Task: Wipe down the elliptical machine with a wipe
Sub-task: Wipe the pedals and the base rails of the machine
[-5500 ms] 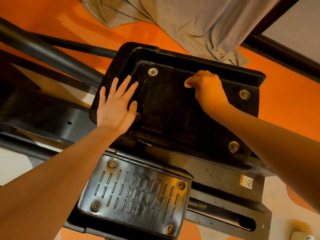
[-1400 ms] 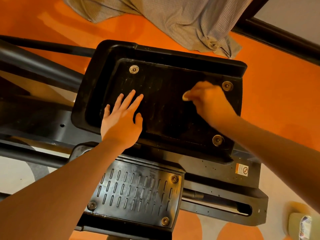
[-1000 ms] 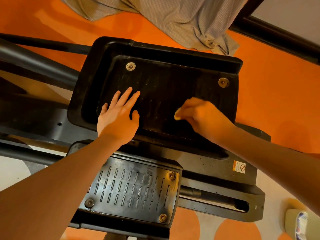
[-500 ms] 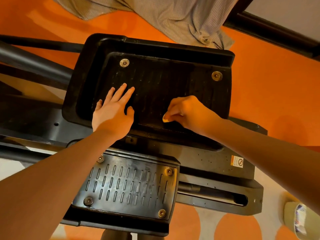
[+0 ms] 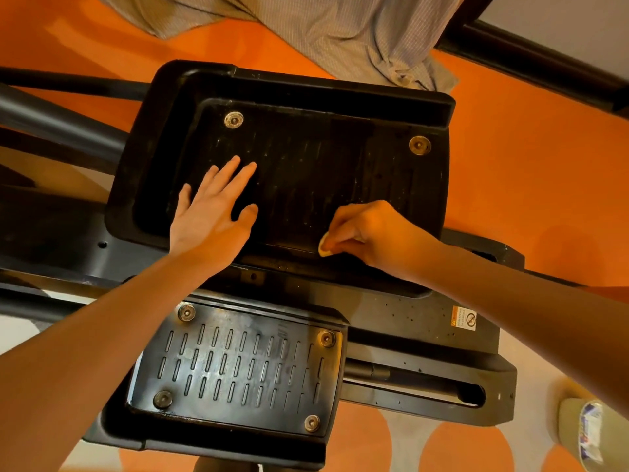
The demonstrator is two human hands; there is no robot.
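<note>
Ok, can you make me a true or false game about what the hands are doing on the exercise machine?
1. The left hand lies flat on the upper pedal. True.
2. The right hand is empty. False: it pinches a small wipe.
3. The wipe is at the pedal's far edge. False: it is at the near edge.
4. The lower pedal has rows of slots. True.
5. Both hands are on the lower pedal. False: both are on the upper one.
</note>
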